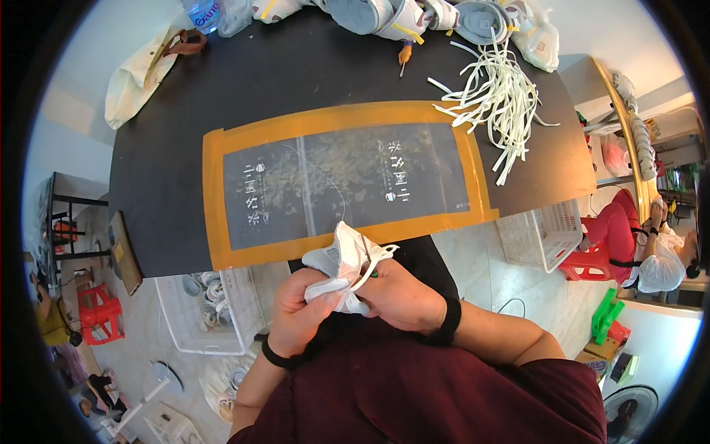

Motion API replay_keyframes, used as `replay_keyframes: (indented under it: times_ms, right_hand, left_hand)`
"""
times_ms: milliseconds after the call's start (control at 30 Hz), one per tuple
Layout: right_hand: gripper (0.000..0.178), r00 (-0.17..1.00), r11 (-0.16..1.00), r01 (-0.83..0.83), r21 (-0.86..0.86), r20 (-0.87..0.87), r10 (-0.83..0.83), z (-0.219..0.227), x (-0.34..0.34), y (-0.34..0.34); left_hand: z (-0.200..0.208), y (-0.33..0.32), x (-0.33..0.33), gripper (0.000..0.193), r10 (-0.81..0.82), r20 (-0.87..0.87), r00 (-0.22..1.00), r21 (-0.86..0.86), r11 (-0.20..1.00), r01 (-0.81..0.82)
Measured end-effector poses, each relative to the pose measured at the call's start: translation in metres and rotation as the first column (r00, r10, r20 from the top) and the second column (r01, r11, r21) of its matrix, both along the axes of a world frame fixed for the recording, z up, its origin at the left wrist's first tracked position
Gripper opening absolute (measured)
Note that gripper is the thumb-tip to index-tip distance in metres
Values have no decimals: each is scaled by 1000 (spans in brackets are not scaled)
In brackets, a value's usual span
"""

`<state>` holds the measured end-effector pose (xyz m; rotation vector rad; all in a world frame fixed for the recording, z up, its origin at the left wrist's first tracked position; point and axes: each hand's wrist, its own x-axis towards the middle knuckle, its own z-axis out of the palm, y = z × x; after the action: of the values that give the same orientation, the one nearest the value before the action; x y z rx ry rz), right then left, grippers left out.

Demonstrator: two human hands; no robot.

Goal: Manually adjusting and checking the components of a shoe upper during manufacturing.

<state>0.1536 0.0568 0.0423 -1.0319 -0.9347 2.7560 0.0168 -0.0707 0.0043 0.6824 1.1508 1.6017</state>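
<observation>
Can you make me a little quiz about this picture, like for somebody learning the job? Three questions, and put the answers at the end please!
1. Pick one: what lies in a bundle near the right end of the black table?
A) a red stool
B) white laces
C) a folded towel

2. True or false: the left hand is holding the white shoe upper.

3. Fill in the blank: the sheet on the tabletop is edged with ____ tape.

Key: 1. B; 2. True; 3. orange.
</observation>
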Motion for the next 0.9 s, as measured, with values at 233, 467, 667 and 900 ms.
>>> replay_keyframes:
  times_ms: [233, 467, 667, 900]
  right_hand:
    - [24, 997, 982, -56, 182, -44, 65, 9, 14, -2]
    - [13, 985, 503, 164, 848, -116, -125, 22, 34, -12]
    - [13, 992, 373, 55, 926, -8, -125, 34, 42, 10]
    - [8, 997, 795, 66, 603, -80, -21, 42, 50, 15]
  left_hand:
    - [10, 6, 5, 27, 165, 102, 981, 33, 985, -169]
    - [17, -3, 11, 31, 236, 21, 971, 13, 972, -237]
    - [15, -13, 9, 44, 145, 102, 984, 65, 986, -152]
    - [16, -16, 2, 56, 162, 216, 963, 105, 977, -188]
